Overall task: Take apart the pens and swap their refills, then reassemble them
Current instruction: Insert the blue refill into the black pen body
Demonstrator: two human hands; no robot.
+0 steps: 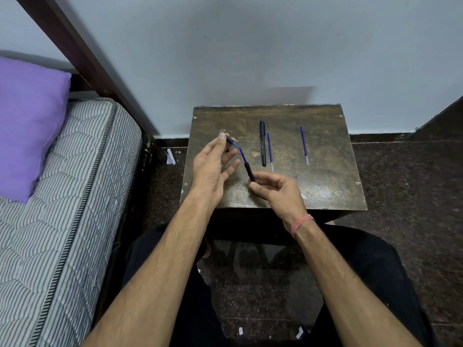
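My right hand (276,192) grips a black pen barrel (250,172) with a blue refill (242,154) sticking out of its upper end. My left hand (213,162) pinches a short black tip piece (229,140) with a blue end, held just up and left of the refill, not touching it. On the small dark table (325,186) lie a whole black pen (262,144), a loose blue refill (270,151) right beside it, and another loose blue refill (304,144) farther right.
The table stands against a pale wall. A bed with a striped mattress (62,196) and a purple pillow (27,126) is to the left. Dark speckled floor surrounds the table, with paper scraps (170,156) near the bed leg. My knees are below the table's front edge.
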